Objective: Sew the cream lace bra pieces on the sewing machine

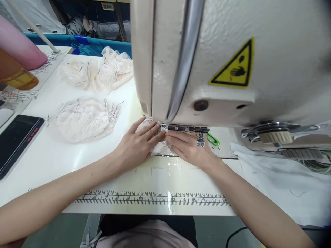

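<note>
A large cream sewing machine (232,62) fills the upper right, its needle and presser foot (178,128) just above my fingers. My left hand (139,143) lies flat with fingers stretched out on a small white lace piece (161,148) under the machine head. My right hand (188,146) rests on the same piece from the right, fingers extended and pressed down beside the presser foot. Most of the lace is hidden under both hands.
Two heaps of cream lace pieces (85,119) (103,72) lie on the white table (51,158) to the left. A black phone (17,139) sits at the left edge. A printed ruler (155,198) runs along the front edge. White cloth (279,179) lies at the right.
</note>
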Motion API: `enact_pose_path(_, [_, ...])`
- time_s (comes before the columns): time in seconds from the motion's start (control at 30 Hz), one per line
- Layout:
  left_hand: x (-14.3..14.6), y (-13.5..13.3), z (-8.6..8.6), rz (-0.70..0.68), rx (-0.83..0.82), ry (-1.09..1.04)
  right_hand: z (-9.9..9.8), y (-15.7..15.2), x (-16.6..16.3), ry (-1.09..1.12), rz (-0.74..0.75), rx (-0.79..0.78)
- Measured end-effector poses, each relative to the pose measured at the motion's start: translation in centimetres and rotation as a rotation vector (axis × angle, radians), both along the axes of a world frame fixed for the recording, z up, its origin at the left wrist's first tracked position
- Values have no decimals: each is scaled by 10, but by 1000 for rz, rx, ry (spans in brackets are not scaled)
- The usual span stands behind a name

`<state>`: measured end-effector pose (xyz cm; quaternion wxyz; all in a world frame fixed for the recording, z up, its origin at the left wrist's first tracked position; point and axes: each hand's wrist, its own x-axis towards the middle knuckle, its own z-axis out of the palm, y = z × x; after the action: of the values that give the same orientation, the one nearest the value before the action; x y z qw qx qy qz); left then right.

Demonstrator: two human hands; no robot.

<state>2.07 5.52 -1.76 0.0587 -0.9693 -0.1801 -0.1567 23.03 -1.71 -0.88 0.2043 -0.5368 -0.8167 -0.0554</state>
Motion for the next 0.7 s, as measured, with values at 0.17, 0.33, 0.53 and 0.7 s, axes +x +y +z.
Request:
enact_pose_path(0.17, [0, 1, 0, -16, 21, -17, -3, 3, 3, -32, 45, 29])
enact_pose_path(0.33, [-7, 6, -2, -148, 70, -39, -14, 7, 6, -94, 185, 47])
enact_pose_path(0.53, [-15, 19, 2, -211, 69, -26, -21, 5, 1, -136, 186, 48])
enact_pose_path(0.7, [-16, 25, 5, -225, 77, -49, -23, 3, -7, -214, 142, 212])
